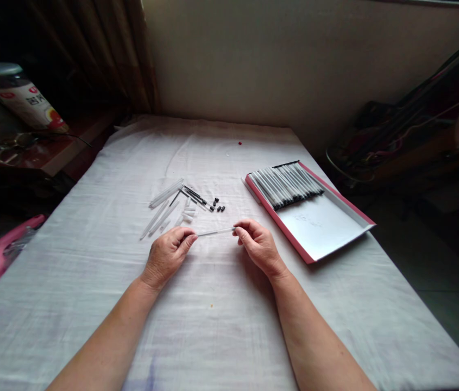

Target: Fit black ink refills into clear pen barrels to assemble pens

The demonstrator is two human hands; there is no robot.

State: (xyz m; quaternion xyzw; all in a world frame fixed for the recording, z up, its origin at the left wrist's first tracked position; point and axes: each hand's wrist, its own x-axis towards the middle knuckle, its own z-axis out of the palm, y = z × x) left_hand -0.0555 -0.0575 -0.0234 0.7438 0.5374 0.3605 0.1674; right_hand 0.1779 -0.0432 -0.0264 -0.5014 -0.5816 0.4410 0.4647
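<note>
While left grip (169, 254) and right grip (261, 245) pinch its ends, pen (215, 232) runs crosswise, right end higher in view.

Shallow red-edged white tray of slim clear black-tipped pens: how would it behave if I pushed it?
The tray looks unlikely to tip, being wide and low-walled. The pens, bunched at its far end, could slide into the bare near part.
</note>
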